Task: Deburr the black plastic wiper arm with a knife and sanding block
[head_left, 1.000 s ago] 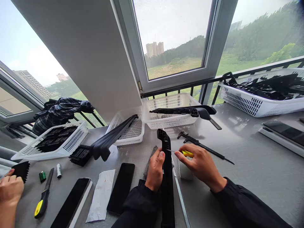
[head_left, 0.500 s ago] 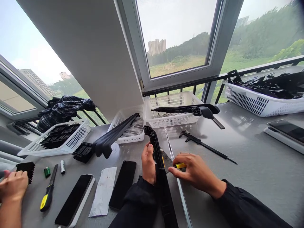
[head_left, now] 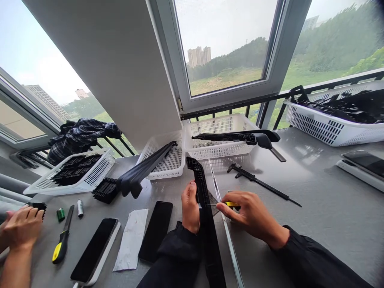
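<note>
My left hand (head_left: 190, 207) is wrapped round a long black plastic part (head_left: 201, 188) that stands tilted from my lap up over the table. My right hand (head_left: 250, 216) pinches a small yellow-handled tool (head_left: 232, 204) whose thin metal tip touches the side of the black part, just right of my left thumb. Both sleeves are black.
White baskets (head_left: 220, 150) (head_left: 168, 168) (head_left: 84, 180) (head_left: 327, 128) hold black parts. On the grey table (head_left: 315, 200) lie a black caliper (head_left: 261, 183), phones (head_left: 156, 230) (head_left: 95, 250), a white paper (head_left: 130, 239), a yellow-handled screwdriver (head_left: 61, 244) and small batteries (head_left: 60, 214). Another person's hand (head_left: 22, 226) holds a black piece at the left edge.
The black part was lowered and tilted left, then steadied. My right hand moved the yellow tool from the part's upper section down to its side near my left thumb.
</note>
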Demonstrator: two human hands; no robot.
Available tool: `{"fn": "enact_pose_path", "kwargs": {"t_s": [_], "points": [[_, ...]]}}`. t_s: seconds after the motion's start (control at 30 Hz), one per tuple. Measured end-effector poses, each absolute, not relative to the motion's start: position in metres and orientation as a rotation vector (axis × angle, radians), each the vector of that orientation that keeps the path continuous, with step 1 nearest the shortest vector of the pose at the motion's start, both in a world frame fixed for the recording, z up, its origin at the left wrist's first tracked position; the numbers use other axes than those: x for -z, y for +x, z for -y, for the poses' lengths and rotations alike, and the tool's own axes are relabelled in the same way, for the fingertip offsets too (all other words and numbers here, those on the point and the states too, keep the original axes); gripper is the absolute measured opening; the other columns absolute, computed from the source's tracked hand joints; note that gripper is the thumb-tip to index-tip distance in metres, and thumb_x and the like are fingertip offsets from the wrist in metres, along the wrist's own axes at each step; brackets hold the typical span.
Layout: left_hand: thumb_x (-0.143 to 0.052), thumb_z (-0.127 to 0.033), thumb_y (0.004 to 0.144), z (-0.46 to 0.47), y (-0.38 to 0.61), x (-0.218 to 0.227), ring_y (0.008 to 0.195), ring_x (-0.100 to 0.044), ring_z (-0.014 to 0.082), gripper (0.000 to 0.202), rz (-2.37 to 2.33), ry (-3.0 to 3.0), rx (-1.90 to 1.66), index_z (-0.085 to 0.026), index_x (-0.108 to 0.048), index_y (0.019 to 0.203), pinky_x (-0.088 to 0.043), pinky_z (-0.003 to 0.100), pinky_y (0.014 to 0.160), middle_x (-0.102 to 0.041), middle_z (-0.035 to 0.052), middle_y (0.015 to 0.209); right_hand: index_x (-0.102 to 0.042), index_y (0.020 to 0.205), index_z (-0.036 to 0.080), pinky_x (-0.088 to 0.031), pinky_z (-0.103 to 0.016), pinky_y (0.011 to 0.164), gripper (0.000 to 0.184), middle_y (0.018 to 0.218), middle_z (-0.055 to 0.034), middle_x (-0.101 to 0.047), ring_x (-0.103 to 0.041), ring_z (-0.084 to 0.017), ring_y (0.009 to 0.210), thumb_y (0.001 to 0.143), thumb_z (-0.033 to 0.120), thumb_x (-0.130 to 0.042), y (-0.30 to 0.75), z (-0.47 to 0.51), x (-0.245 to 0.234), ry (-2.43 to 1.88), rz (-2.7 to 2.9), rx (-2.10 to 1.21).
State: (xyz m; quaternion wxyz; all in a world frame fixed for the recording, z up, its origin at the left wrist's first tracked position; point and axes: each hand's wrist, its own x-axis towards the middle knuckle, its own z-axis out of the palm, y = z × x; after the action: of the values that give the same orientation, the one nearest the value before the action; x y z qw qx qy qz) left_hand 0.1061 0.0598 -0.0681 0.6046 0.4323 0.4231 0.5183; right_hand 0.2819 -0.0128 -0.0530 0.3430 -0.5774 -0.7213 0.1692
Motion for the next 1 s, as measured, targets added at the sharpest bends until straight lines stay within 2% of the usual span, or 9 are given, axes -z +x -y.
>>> {"fn": "enact_pose_path", "kwargs": {"t_s": [0.1,0.23,0.37,0.6,0.77,1.0], "points": [[-0.067,-0.08,0.091,-0.054,0.109,0.065,0.069,-0.054,0.0154,0.062,-1.026,1.097,-1.221,-0.018,-0.073,0.09,-0.048,0.027,0.066,-0.063,0.0003,0.076,-0.064,0.068,0.021,-0.03,-0.031,0.063,0.071,0.064,-0.0014,-0.065,-0.054,-0.015,0.058,0.111,0.071,-0.04,0.281,0.011,0.057,-1.579,1.798,-0.34],[-0.059,-0.081,0.095,-0.047,0.111,0.059,0.076,-0.058,0.0186,0.065,-1.042,1.174,-1.217,-0.018,-0.077,0.096,-0.05,0.029,0.071,-0.067,0.0025,0.081,-0.056,0.064,0.021,-0.026,-0.032,0.06,0.074,0.058,-0.0003,-0.06,-0.047,-0.014,0.053,0.112,0.074,-0.035,0.278,0.01,0.06,-1.603,1.775,-0.274],[-0.056,-0.083,0.096,-0.044,0.112,0.056,0.081,-0.063,0.0205,0.069,-1.069,1.214,-1.21,-0.018,-0.078,0.099,-0.053,0.03,0.077,-0.073,0.0051,0.088,-0.052,0.063,0.022,-0.025,-0.032,0.06,0.073,0.056,0.0007,-0.059,-0.046,-0.013,0.051,0.113,0.072,-0.035,0.276,0.011,0.063,-1.597,1.782,-0.209],[-0.054,-0.089,0.093,-0.045,0.112,0.061,0.1,-0.072,0.0265,0.079,-1.121,1.194,-1.169,-0.017,-0.078,0.117,-0.056,0.034,0.089,-0.08,0.0118,0.107,-0.052,0.062,0.022,-0.024,-0.032,0.059,0.072,0.055,0.0006,-0.06,-0.05,-0.013,0.049,0.115,0.067,-0.033,0.274,0.011,0.068,-1.601,1.805,-0.097],[-0.052,-0.088,0.094,-0.044,0.112,0.059,0.096,-0.071,0.0254,0.078,-1.12,1.238,-1.164,-0.018,-0.077,0.114,-0.056,0.034,0.088,-0.079,0.0102,0.103,-0.052,0.062,0.021,-0.023,-0.031,0.058,0.071,0.054,0.0011,-0.058,-0.047,-0.013,0.049,0.115,0.068,-0.036,0.277,0.009,0.067,-1.647,1.737,-0.035],[-0.049,-0.079,0.101,-0.042,0.112,0.053,0.097,-0.072,0.0267,0.067,-1.101,1.277,-1.179,-0.02,-0.077,0.112,-0.057,0.036,0.089,-0.079,0.011,0.104,-0.052,0.064,0.021,-0.027,-0.029,0.059,0.069,0.056,0.0023,-0.057,-0.047,-0.012,0.051,0.114,0.068,-0.04,0.278,0.012,0.06,-1.583,1.709,-0.08]]}}
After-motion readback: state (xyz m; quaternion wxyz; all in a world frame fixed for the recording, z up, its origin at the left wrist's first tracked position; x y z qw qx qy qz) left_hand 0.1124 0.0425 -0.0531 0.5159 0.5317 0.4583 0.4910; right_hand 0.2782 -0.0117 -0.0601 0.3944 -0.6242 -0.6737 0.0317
